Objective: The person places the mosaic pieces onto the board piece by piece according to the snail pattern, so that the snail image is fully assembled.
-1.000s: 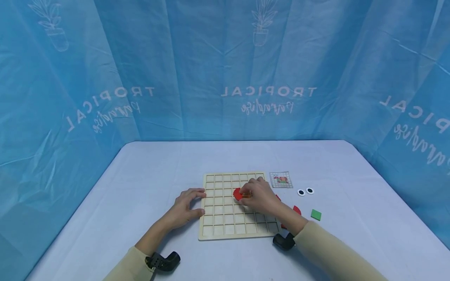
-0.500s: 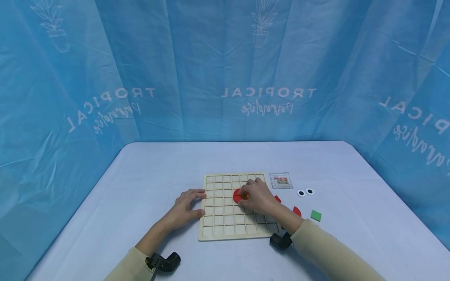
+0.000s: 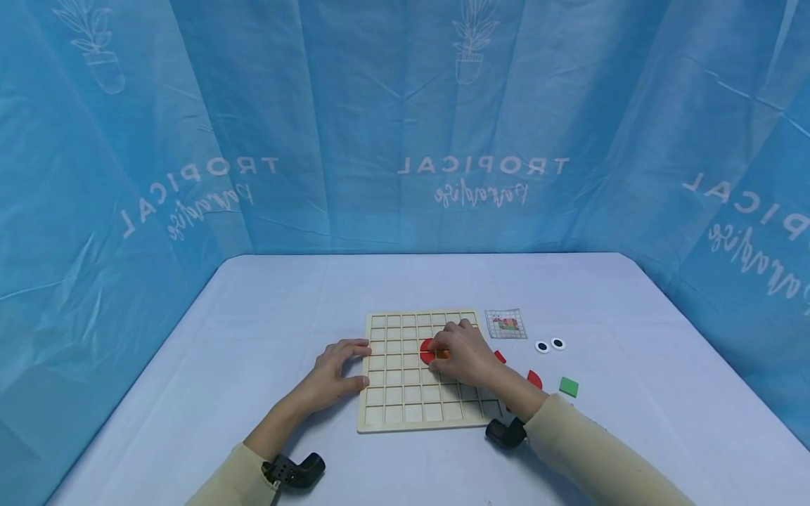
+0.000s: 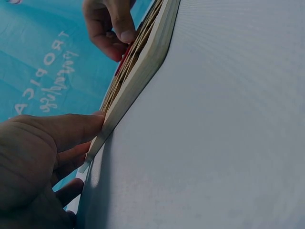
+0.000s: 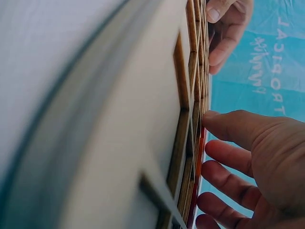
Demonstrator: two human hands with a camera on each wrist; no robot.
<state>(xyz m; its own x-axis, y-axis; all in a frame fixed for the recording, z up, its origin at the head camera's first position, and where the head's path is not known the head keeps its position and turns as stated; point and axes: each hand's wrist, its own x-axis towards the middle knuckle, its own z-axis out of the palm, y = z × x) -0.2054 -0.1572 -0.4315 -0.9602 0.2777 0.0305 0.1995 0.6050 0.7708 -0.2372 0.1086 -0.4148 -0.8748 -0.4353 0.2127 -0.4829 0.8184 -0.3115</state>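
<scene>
A pale wooden grid board (image 3: 403, 397) lies on the table, with red pieces (image 3: 427, 351) and an orange piece (image 3: 444, 355) set in its upper middle cells. My left hand (image 3: 331, 374) rests against the board's left edge, thumb and fingertips touching it with the fingers apart. Over the board, my right hand (image 3: 465, 353) touches the pieces with its fingertips and partly covers them. In the right wrist view its thumb and fingers (image 5: 226, 179) are slightly bent and spread along the board's surface. No piece shows lifted between them.
Beyond the board's upper right corner lies a small gridded picture card (image 3: 505, 324). Two white eye discs (image 3: 550, 345), a green square (image 3: 569, 386) and red pieces (image 3: 534, 379) lie to the right. A blue curtain (image 3: 405, 126) hangs behind the table.
My right hand has shifted slightly left over the red pieces, then stayed there. More of the red piece beside the board now shows. My left hand has kept its place.
</scene>
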